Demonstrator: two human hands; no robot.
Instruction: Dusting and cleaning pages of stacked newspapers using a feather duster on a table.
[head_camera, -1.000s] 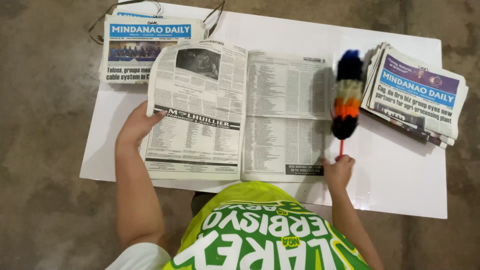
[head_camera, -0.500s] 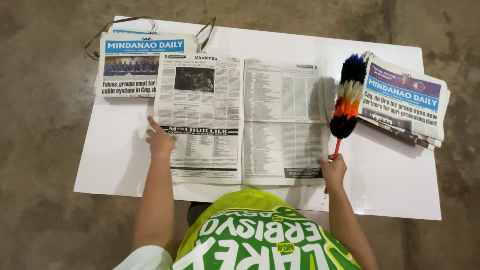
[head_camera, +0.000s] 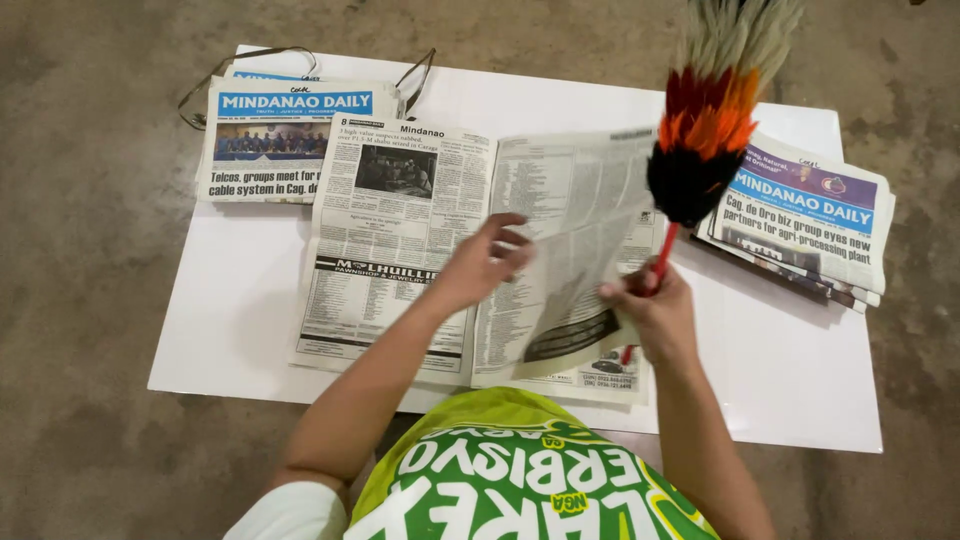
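An open newspaper (head_camera: 400, 240) lies on a white board (head_camera: 230, 330) on the floor. My left hand (head_camera: 482, 262) is at the paper's middle fold and touches the right-hand page (head_camera: 575, 250), which is lifted and curling toward the left. My right hand (head_camera: 652, 312) grips the red handle of a feather duster (head_camera: 712, 120) and also pinches the lower edge of the lifted page. The duster's black, orange, red and grey feathers point up, away from me.
A folded newspaper stack (head_camera: 285, 140) lies at the board's back left, on top of thin cords (head_camera: 215, 75). Another stack of folded newspapers (head_camera: 800, 220) lies at the right side. Bare concrete floor (head_camera: 80, 250) surrounds the board. My green shirt (head_camera: 520, 480) fills the bottom.
My left hand moved from the left page to the centre fold. My right hand raised the duster off the board and lifted the right page, which now curls leftward.
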